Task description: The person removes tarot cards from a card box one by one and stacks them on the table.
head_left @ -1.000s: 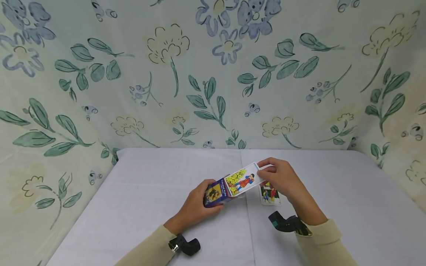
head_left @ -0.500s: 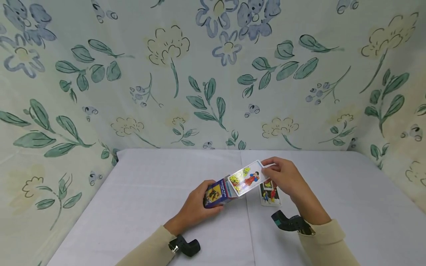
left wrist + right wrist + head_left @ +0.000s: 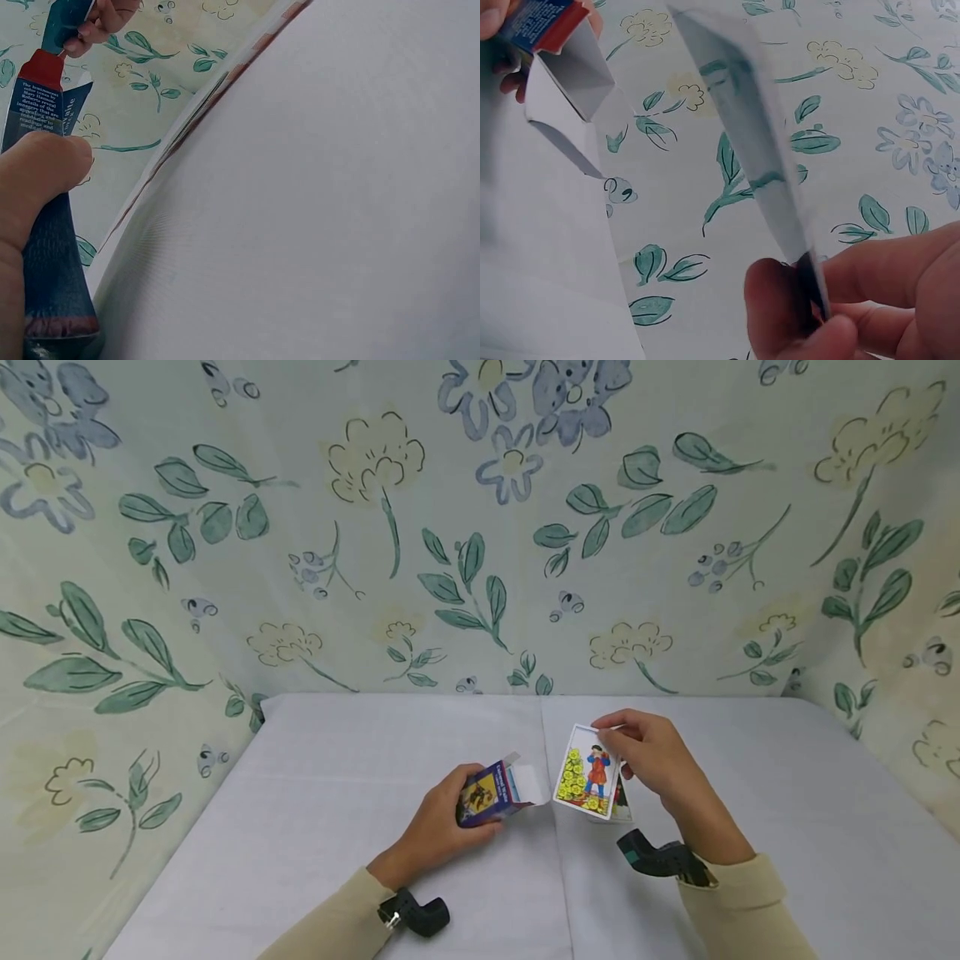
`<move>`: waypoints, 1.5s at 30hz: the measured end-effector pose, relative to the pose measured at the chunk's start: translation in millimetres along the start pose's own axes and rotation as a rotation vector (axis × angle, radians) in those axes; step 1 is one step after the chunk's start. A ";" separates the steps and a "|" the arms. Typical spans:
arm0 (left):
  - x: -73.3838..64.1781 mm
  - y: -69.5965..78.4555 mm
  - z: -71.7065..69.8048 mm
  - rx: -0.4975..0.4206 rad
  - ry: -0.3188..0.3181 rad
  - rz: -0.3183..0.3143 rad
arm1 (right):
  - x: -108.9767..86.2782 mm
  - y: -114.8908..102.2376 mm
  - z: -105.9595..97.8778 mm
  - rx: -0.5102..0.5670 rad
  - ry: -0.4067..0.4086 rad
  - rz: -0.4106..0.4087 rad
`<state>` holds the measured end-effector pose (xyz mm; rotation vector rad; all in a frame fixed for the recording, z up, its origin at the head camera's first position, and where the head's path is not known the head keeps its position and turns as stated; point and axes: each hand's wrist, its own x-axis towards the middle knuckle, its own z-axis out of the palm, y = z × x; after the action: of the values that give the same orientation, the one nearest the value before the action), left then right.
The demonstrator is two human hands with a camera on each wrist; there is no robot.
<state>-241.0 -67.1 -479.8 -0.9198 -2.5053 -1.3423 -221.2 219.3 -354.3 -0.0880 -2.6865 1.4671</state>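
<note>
The right hand pinches the card near one corner, ideally with a light, crease-sparing grip, while the left hand clasps the box.

A small dark-blue carton with a yellow picture panel is gripped in the left hand, tilted, its open end and white flaps pointing right. Just right of it, the right hand pinches a white-bordered card by its upper right part, showing a red-clad figure beside yellow discs. Behind it, a second card lies mostly hidden on the right.
</note>
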 end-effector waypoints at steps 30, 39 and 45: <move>0.4 4.0 -2.0 -0.002 -0.008 -0.004 | 3.9 9.2 -9.1 -0.081 -0.055 0.005; -0.4 2.2 -1.0 -0.008 -0.019 -0.012 | 6.0 20.6 -10.5 -0.100 -0.053 0.033; -0.5 2.2 -0.8 -0.006 -0.004 -0.009 | 11.3 32.7 -12.8 -0.103 -0.032 0.057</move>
<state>-239.4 -67.1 -477.9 -0.9147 -2.5124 -1.3520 -230.9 248.6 -374.4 -0.1491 -2.8067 1.3559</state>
